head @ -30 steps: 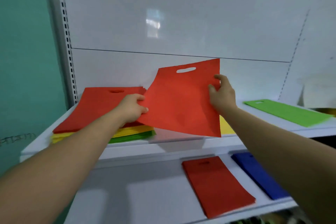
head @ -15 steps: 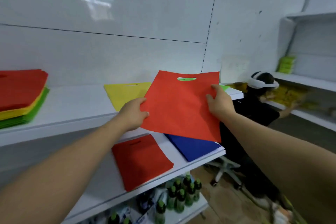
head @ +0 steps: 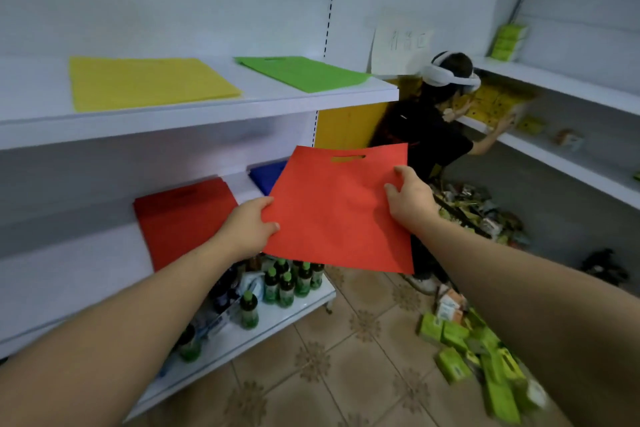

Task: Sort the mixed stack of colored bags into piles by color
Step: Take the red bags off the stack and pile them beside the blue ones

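Observation:
I hold a flat red bag [head: 339,211] with a cut-out handle in the air in front of the shelves. My left hand [head: 249,229] pinches its left edge and my right hand [head: 410,199] grips its right edge. A pile of red bags [head: 180,215] lies on the middle shelf, just left of the held bag. A blue pile [head: 266,175] sits behind it, partly hidden by the held bag. On the upper shelf lie a yellow pile [head: 149,81] and a green pile [head: 301,73]. The mixed stack is out of view.
Green bottles [head: 287,282] stand on the lowest shelf [head: 277,319]. Another person [head: 433,125] with a white headset crouches at the right-hand shelves. Green boxes [head: 485,357] and packets litter the tiled floor at the right.
My view has swung right and down, away from the mixed stack. Both hands have carried the red bag lower, from the upper shelf level to beside the red pile on the middle shelf.

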`<state>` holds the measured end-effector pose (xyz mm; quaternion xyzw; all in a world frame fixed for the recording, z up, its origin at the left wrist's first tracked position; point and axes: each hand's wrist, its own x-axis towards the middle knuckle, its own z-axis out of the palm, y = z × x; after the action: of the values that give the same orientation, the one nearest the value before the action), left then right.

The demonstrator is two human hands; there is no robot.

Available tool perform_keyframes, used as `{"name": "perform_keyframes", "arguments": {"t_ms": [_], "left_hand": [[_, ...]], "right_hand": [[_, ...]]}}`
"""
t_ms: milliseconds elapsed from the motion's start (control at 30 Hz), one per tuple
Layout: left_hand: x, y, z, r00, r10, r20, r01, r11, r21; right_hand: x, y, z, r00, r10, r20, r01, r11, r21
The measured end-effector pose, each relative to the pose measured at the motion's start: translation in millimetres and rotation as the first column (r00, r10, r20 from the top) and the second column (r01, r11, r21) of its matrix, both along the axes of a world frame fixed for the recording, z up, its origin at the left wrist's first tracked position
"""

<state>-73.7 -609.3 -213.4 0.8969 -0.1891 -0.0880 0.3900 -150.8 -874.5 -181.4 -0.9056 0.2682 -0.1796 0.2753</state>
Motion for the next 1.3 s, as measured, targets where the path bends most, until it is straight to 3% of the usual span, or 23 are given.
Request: {"name": "perform_keyframes", "arguments": {"t_ms": [400,700,1000,1300], "left_hand": [[43,119,-40,0.969,0.225,-0.102,-0.223,0.974,0.028],[79,206,-69,0.937,0.329,-0.117,-0.323,0.944,0.065],[114,204,-111,0.899,0.427,-0.103,-0.388,0.882,0.269],[165,161,-164,0.842,0.536,-0.053,-0.488,0.801,0.345]], "right_hand": [[105,110,-48,0.970,0.233,-0.066,-0.233,0.972,0.020],[198,194,-82,0.877,0.466,-0.117,-0.462,0.885,0.065],[282,205,-136,0.782,0.601,-0.165,-0.589,0.799,0.120],[367,185,-196,0.644,0.717,-0.265,-0.712,0.689,0.133]]}}
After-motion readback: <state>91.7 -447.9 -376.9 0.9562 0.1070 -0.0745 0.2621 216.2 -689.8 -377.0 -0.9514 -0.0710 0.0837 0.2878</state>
